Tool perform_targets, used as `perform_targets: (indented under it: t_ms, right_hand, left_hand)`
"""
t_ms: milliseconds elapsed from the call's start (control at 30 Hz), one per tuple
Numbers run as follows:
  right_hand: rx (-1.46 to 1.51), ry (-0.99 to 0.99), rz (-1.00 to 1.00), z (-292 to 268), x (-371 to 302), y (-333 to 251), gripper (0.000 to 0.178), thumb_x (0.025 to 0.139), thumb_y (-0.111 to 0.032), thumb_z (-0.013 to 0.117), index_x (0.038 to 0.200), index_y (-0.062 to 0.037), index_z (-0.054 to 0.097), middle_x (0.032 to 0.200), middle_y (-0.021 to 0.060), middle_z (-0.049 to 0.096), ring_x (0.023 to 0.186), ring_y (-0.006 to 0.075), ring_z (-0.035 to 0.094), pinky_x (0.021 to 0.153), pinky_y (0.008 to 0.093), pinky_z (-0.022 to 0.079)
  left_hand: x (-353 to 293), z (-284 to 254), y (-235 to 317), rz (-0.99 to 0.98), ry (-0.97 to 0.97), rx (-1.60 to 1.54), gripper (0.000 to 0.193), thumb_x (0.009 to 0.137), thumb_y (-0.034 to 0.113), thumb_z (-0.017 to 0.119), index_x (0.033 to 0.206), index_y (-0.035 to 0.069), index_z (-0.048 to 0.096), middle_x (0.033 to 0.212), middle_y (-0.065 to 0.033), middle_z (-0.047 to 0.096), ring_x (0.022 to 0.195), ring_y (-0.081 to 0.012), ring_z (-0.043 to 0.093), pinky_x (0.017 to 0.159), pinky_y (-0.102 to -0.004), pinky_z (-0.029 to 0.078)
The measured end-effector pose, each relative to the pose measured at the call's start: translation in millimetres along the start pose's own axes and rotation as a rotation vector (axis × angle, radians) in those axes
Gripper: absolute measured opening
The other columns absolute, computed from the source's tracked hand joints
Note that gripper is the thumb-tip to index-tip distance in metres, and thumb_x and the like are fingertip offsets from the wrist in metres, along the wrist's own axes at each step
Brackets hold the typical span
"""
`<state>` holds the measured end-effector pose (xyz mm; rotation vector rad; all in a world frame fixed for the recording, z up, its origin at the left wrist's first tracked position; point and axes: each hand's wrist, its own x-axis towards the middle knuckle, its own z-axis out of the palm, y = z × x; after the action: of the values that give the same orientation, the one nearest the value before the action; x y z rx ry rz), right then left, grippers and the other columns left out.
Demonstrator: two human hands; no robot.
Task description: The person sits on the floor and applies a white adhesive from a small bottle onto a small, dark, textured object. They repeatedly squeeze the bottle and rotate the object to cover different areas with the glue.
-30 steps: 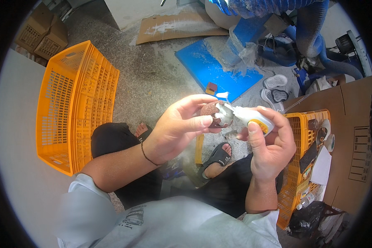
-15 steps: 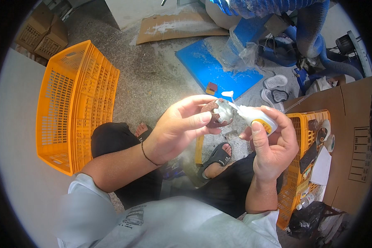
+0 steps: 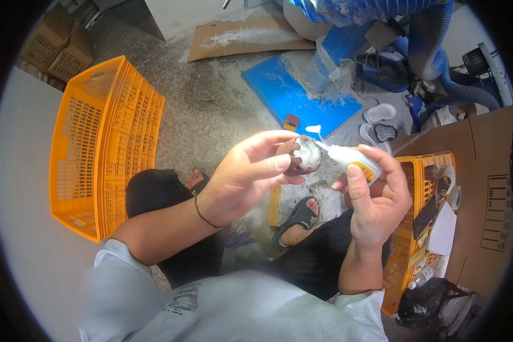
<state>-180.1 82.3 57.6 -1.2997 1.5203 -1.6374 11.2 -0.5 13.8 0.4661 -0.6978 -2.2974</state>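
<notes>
A round, reddish-brown, rough-surfaced piece (image 3: 285,152) with a jagged rim and a pale, glossy inner face is pinched between the thumb and fingers of my left hand (image 3: 242,171). My right hand (image 3: 376,196) grips a small white squeeze bottle (image 3: 347,157) with a yellow label, tipped toward the piece. Its narrow nozzle ends at the upper right rim of the pale face; I cannot tell whether it touches. A small white flap-like part (image 3: 314,130) sticks up beside the nozzle.
Yellow-orange crates (image 3: 111,148) stand at the left, and another crate (image 3: 407,228) at the right holds tape rolls and papers. Ahead on the floor lie a blue board (image 3: 302,97), a small brown-and-yellow block (image 3: 291,121) and sandals (image 3: 380,113). A large cardboard panel (image 3: 473,199) rises at the right.
Both hands stay almost in place. The round piece has shifted very slightly, and its inner face looks whiter than before.
</notes>
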Motion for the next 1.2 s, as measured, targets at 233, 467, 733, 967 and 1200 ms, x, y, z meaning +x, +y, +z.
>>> perform_targets:
  t_ms: [233, 467, 733, 967, 1200]
  right_hand:
    - [0.005, 0.000, 0.010, 0.2, 0.3, 0.6, 0.032, 0.092, 0.004, 0.070, 0.123, 0.0068, 0.062, 0.104, 0.0150, 0.069, 0.076, 0.0136, 0.070, 0.055, 0.0196, 0.053]
    - [0.037, 0.027, 0.024, -0.4, -1.1, -3.0, 0.032, 0.093, 0.003, 0.070, 0.123, 0.0068, 0.061, 0.103, 0.0150, 0.069, 0.074, 0.0132, 0.070, 0.053, 0.0190, 0.052]
    - [-0.029, 0.004, -0.035, 1.3, 1.1, 2.4, 0.029, 0.094, -0.002, 0.069, 0.121, 0.0045, 0.062, 0.104, 0.0179, 0.072, 0.072, 0.0149, 0.071, 0.060, 0.0211, 0.055]
    - [-0.052, 0.005, -0.046, 0.0, 0.8, 1.6, 0.029, 0.093, -0.001, 0.069, 0.121, 0.0046, 0.062, 0.102, 0.0179, 0.072, 0.072, 0.0148, 0.071, 0.059, 0.0212, 0.055]
    - [0.025, 0.015, 0.041, -3.9, -2.8, -5.3, 0.032, 0.091, 0.004, 0.070, 0.122, 0.0076, 0.063, 0.106, 0.0170, 0.069, 0.075, 0.0152, 0.070, 0.059, 0.0222, 0.055]
  left_hand:
    - [0.2, -0.1, 1.0, 0.000, -0.003, 0.004, 0.050, 0.094, 0.017, 0.073, 0.138, 0.003, 0.053, 0.136, -0.0136, 0.059, 0.124, -0.0242, 0.059, 0.105, -0.0426, 0.048]
    - [0.8, -1.0, 0.6, 0.016, -0.006, -0.015, 0.048, 0.095, 0.015, 0.072, 0.137, 0.002, 0.054, 0.136, -0.0134, 0.059, 0.124, -0.0239, 0.059, 0.105, -0.0430, 0.048]
    - [0.3, 0.6, 1.9, 0.019, -0.005, -0.004, 0.048, 0.094, 0.015, 0.072, 0.137, 0.002, 0.054, 0.135, -0.0131, 0.060, 0.124, -0.0234, 0.059, 0.103, -0.0424, 0.049]
    - [-0.2, 1.1, 2.4, 0.024, -0.008, 0.016, 0.049, 0.094, 0.014, 0.072, 0.138, 0.002, 0.054, 0.136, -0.0136, 0.059, 0.124, -0.0235, 0.058, 0.103, -0.0424, 0.050]
    - [1.6, -3.5, 1.5, 0.021, -0.015, -0.024, 0.059, 0.093, 0.010, 0.073, 0.145, 0.001, 0.047, 0.139, -0.0147, 0.057, 0.128, -0.0266, 0.058, 0.105, -0.0449, 0.052]
